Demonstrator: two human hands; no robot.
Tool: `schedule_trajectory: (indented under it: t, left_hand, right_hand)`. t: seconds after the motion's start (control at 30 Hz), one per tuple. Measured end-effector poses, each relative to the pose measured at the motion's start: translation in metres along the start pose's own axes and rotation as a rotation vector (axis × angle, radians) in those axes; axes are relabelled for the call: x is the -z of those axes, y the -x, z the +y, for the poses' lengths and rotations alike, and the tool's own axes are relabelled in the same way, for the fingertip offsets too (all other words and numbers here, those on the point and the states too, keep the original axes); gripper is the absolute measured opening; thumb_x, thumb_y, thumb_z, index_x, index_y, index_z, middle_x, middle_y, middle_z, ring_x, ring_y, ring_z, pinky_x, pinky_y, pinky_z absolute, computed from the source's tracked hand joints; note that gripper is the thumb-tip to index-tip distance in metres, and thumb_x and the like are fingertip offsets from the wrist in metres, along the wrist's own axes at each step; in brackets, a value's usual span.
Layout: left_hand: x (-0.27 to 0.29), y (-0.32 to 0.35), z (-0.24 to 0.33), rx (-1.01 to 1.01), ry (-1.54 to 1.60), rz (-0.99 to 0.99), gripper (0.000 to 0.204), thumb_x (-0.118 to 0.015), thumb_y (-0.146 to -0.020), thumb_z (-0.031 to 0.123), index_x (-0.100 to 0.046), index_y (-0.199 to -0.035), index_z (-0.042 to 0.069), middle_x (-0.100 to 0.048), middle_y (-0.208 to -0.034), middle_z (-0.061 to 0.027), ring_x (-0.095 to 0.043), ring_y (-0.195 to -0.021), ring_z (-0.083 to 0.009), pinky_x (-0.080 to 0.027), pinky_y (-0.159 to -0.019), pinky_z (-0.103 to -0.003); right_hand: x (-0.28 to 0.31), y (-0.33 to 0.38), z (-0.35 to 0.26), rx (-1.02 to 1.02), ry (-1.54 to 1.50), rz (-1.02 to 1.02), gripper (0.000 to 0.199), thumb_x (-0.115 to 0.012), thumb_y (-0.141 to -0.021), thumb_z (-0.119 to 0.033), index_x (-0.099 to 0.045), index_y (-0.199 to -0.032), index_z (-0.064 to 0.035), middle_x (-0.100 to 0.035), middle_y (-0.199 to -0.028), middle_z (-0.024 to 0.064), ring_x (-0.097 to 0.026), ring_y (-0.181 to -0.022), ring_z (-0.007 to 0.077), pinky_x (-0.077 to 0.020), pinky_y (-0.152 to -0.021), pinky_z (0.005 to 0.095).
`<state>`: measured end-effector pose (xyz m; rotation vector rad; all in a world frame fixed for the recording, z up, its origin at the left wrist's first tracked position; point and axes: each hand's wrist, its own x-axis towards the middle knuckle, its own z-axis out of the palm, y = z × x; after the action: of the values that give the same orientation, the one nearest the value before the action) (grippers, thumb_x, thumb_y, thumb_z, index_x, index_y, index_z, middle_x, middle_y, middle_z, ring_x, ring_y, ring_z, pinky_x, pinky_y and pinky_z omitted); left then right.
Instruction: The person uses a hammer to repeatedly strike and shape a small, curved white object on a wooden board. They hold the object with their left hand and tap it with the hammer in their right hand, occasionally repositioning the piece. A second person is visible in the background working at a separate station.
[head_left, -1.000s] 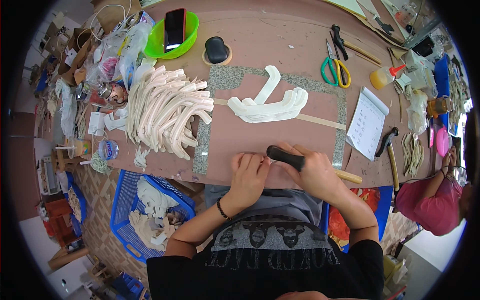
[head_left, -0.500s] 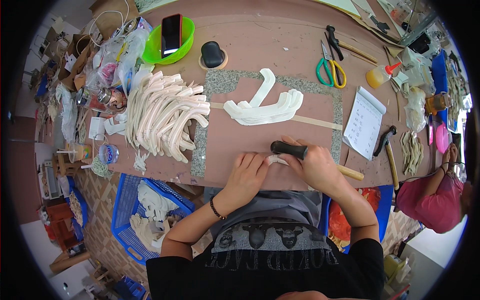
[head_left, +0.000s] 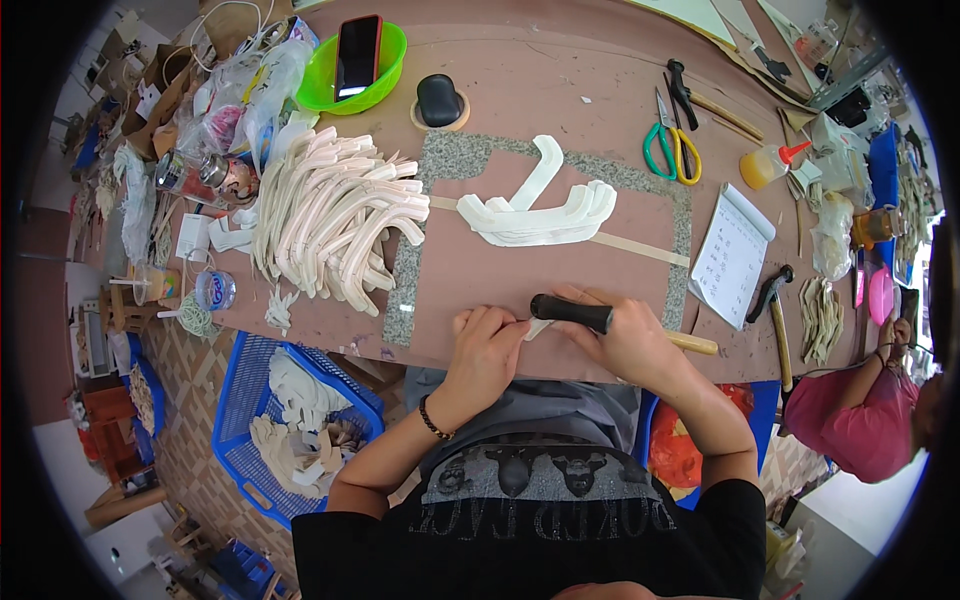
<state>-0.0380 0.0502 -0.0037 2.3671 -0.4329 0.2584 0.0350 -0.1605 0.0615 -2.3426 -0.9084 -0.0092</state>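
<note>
At the table's near edge my right hand (head_left: 632, 338) is closed around a hammer (head_left: 572, 313); its black head points left and its wooden handle sticks out to the right. My left hand (head_left: 482, 352) pinches a small off-white curved strip (head_left: 537, 328), most of it hidden by the fingers. The hammer head lies right over this strip, and whether it touches cannot be made out. Beyond my hands a short stack of white curved strips (head_left: 545, 226) rests on the brown-covered work surface, one strip angled upward from it. To the left lies a large pile of similar pale strips (head_left: 335, 215).
Around the work area runs a speckled stone slab (head_left: 403, 315). Scissors (head_left: 671, 150), a notepad (head_left: 733, 255), a glue bottle (head_left: 768, 165) and another hammer (head_left: 777, 320) lie right. A green bowl (head_left: 385, 75) holds a phone. Below left stands a blue basket (head_left: 240, 400); a person in pink (head_left: 850, 420) sits right.
The hammer head and my right hand have shifted slightly left, closer to my left fingers. More of the small strip shows between my hands, now tilted downward. The head view has moved a little.
</note>
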Motion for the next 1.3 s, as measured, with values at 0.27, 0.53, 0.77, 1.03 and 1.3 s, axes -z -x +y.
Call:
schedule_trajectory:
  t: [0.27,0.53,0.77,1.03,1.3]
  left_hand:
    - [-0.001,0.0,0.005,-0.028,-0.045,0.079,0.027,-0.07,-0.08,0.001,-0.07,-0.107,0.002,-0.06,-0.099,-0.0069,-0.059,-0.096,-0.0251,-0.038,-0.09,-0.039]
    - [-0.013,0.008,0.01,-0.099,-0.206,0.071,0.033,-0.067,-0.08,0.005,-0.067,-0.112,-0.003,-0.06,-0.103,-0.0105,-0.059,-0.096,-0.0271,-0.039,-0.09,-0.041]
    - [-0.005,0.026,0.024,-0.171,-0.391,-0.046,0.042,-0.068,-0.085,0.014,-0.063,-0.121,-0.006,-0.062,-0.117,-0.0165,-0.06,-0.109,-0.0295,-0.04,-0.102,-0.049]
    - [-0.01,0.031,0.027,-0.131,-0.364,-0.016,0.044,-0.07,-0.085,0.018,-0.063,-0.122,-0.004,-0.061,-0.112,-0.0126,-0.058,-0.107,-0.0277,-0.041,-0.098,-0.049]
    - [-0.007,0.013,0.021,-0.114,-0.23,0.013,0.031,-0.076,-0.08,0.019,-0.066,-0.105,0.004,-0.056,-0.1,-0.009,-0.054,-0.094,-0.028,-0.039,-0.09,-0.043]
  right_hand:
    - [0.001,-0.001,-0.004,-0.012,-0.021,-0.021,0.046,-0.075,-0.088,-0.026,-0.066,-0.129,-0.008,-0.068,-0.092,0.01,-0.068,-0.073,0.0349,-0.0562,-0.064,0.0438]
    - [0.007,-0.005,-0.01,-0.064,-0.062,-0.054,0.047,-0.074,-0.087,-0.023,-0.065,-0.13,-0.0082,-0.069,-0.094,0.0103,-0.069,-0.074,0.0343,-0.0576,-0.066,0.0431]
    - [0.01,-0.006,-0.014,-0.072,-0.037,-0.086,0.05,-0.075,-0.085,-0.021,-0.064,-0.131,-0.0067,-0.07,-0.098,0.0115,-0.07,-0.075,0.0339,-0.058,-0.067,0.0414]
    - [0.0,-0.012,-0.015,0.015,0.004,-0.121,0.052,-0.075,-0.082,-0.021,-0.064,-0.132,-0.0076,-0.07,-0.097,0.0119,-0.07,-0.077,0.0325,-0.0573,-0.065,0.0413]
    - [0.006,0.003,0.004,-0.171,0.084,-0.24,0.04,-0.074,-0.09,-0.026,-0.068,-0.125,-0.0093,-0.071,-0.089,0.0163,-0.069,-0.072,0.036,-0.0563,-0.065,0.0442]
